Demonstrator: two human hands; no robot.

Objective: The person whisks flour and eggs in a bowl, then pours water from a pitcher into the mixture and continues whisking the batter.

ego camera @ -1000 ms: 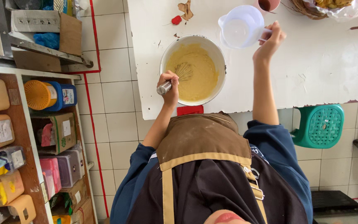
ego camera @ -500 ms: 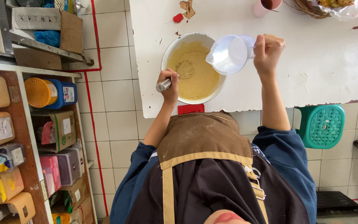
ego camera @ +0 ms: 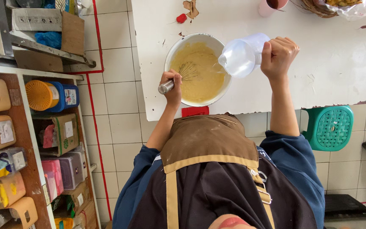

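Gripping whisk in left hand, clamping tilted jug in right hand over bowl; risking overpouring, splashing batter onto table.

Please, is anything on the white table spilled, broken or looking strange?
Nothing is spilled. The white table shows worn spots: chipped paint near the bowl and a brown torn patch at the far edge beside a small red thing. The batter stays inside the bowl.
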